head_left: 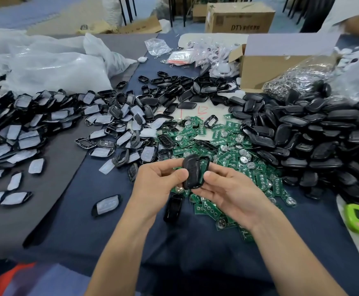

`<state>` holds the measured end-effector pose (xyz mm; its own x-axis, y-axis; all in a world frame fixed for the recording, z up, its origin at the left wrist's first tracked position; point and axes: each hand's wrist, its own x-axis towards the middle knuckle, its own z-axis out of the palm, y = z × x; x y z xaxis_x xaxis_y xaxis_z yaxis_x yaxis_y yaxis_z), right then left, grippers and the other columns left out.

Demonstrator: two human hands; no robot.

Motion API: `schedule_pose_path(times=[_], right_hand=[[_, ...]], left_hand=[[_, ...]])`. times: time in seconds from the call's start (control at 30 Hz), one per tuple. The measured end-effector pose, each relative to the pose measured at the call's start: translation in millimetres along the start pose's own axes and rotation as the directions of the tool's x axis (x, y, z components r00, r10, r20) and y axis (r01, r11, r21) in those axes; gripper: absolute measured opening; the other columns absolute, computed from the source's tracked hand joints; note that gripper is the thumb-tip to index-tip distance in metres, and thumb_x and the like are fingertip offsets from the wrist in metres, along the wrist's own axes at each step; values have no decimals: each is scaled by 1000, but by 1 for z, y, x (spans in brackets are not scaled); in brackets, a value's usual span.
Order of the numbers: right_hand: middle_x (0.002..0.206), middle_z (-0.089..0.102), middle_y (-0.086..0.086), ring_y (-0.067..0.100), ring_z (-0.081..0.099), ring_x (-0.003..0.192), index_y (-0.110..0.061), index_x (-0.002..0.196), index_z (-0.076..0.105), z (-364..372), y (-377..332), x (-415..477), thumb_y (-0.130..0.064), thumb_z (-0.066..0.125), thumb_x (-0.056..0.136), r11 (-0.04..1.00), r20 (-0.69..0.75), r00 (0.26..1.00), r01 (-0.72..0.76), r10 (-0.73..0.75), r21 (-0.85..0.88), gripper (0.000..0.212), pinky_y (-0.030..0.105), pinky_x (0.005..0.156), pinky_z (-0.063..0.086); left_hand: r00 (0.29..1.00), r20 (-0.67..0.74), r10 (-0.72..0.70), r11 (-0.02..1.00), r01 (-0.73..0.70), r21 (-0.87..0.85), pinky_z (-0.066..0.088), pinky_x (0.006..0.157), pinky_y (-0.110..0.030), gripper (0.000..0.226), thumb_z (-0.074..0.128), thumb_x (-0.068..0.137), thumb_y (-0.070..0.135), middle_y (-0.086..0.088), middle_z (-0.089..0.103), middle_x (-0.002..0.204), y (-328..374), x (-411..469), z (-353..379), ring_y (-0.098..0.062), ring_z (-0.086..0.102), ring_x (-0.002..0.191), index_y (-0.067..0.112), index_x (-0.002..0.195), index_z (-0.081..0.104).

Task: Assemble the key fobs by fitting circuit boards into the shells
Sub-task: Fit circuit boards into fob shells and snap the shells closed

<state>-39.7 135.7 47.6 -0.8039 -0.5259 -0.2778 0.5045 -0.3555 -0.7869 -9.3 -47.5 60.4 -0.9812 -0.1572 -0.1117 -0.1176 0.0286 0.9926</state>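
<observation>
Black key fob shell (194, 173) pinched between left hand (159, 180) and right hand (232, 193).

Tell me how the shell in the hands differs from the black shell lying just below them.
The held shell is raised on edge, pinched by the left hand and right hand; the loose shell lies flat on the blue cloth, untouched. The held shell looks matte, the loose shell glossy. Both are black.

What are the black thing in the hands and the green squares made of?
The held shell looks like hard black plastic: smooth, moulded, faintly shiny. The green boards look like rigid circuit-board laminate carrying silvery metal discs, probably batteries or contacts.
</observation>
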Motion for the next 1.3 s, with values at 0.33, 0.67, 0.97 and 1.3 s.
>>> schedule_pose_path(times=[0.33,0.67,0.97,1.3], right_hand=[[101,76,2,16,75,80,-32,108,63,3,1,20,-6,63,96,833,-415,892,-87,-180,-547,29,33,71,62],[97,69,-35,-13,61,84,-39,107,71,3,-10,7,-15,72,88,393,-187,817,52,-545,-918,30,5,77,45],[79,79,-14,6,75,76,-31,82,81,-2,-9,3,-4,76,84,633,-194,908,95,-372,-768,28,16,68,54],[87,73,-26,5,69,71,-38,85,57,3,7,-6,-29,81,77,456,-268,782,23,-562,-890,27,22,66,53]], left_hand=[[999,-42,-5,997,9,74,52,71,-10,46,63,92,-3,8,82,91,7,6,4,2,72,82,37,85,85],[992,107,-68,938,27,346,54,85,-36,41,84,79,18,9,78,83,-3,18,3,-8,66,73,46,107,75],[996,56,-70,990,62,123,56,76,-21,50,81,81,-4,3,81,83,-3,15,13,-5,70,73,28,119,73],[963,-170,-210,977,201,-66,59,62,-24,32,78,81,-4,1,75,68,0,21,31,-10,67,59,19,103,79]])
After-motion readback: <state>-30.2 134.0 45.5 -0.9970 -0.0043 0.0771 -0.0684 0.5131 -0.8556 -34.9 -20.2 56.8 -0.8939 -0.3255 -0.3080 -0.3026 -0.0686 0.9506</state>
